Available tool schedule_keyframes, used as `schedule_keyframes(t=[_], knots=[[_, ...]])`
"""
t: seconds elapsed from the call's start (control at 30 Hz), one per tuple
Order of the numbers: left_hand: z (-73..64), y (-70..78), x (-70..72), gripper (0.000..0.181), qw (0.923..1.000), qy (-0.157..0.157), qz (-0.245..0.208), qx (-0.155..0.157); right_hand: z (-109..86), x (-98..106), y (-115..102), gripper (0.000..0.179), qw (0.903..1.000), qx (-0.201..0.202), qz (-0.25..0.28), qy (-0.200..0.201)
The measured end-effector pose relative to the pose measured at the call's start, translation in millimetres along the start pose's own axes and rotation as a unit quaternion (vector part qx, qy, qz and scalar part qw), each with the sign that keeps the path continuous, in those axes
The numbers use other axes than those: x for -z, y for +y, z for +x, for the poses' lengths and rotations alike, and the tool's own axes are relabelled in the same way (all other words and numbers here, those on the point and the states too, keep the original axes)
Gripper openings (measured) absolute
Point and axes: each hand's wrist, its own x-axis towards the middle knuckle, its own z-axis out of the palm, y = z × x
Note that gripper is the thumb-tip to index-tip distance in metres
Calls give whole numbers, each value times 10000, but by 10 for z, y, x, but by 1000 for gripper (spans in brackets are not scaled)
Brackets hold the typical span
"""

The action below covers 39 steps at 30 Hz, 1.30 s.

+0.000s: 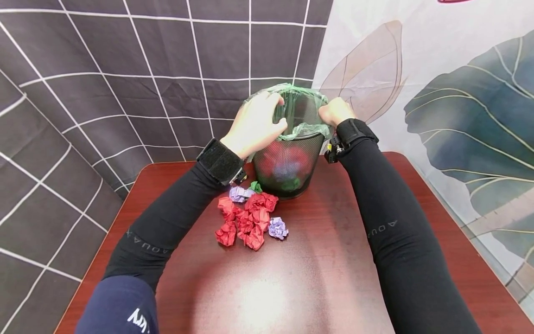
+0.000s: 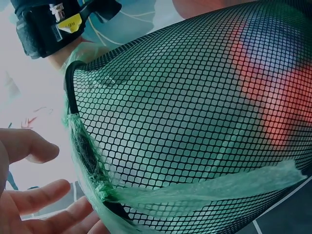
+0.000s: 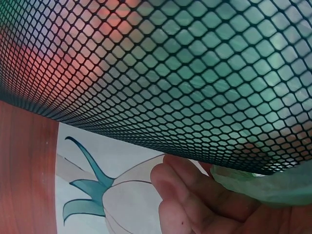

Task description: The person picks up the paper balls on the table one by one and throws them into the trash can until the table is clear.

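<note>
A black mesh wastebasket [image 1: 309, 160] stands upright at the table's back, lined with a thin green trash bag [image 1: 306, 130] folded over its rim. Red, purple and green crumpled paper shows through the mesh. At the rim's left side is my left hand [image 1: 255, 123], thumb and fingers apart; the left wrist view has its fingertips beside the bag's edge [image 2: 85, 151]. On the opposite side, my right hand [image 1: 336, 112] grips the bag at the rim, with curled fingers [image 3: 178, 185] outside the mesh. Its thumb is hidden in the right wrist view.
Several crumpled red paper balls [image 1: 250, 218] lie in a pile before the wastebasket. Purple paper balls [image 1: 277, 228] and a green paper ball [image 1: 256, 187] lie beside them. Dark gridded cloth [image 1: 167, 51] and a leaf-patterned cloth [image 1: 417, 69] hang behind the reddish-brown table [image 1: 333, 260].
</note>
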Motion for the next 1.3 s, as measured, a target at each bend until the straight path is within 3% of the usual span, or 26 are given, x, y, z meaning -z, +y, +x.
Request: schedule_keyframes(t=[0.27,0.57,0.7,1.0,1.13,1.3], knots=[[-238,12,0,36,9997,-74,-242,33,4,17,4,39,10000,41,-48,-16],[-607,86,3,32,9986,13,-466,-236,54,20,47,33,9998,-164,23,-95],[-758,125,-35,31,9979,37,-522,-380,54,35,53,39,9998,-165,-14,-65],[-1103,227,-253,31,9964,-360,-351,-676,1,78,41,47,9999,-114,-11,-111],[-1213,262,-396,30,9956,-504,-147,-771,3,74,40,48,9998,-158,-5,-103],[-1325,302,-592,32,9923,-898,121,-846,23,55,44,44,9998,-186,34,-55]])
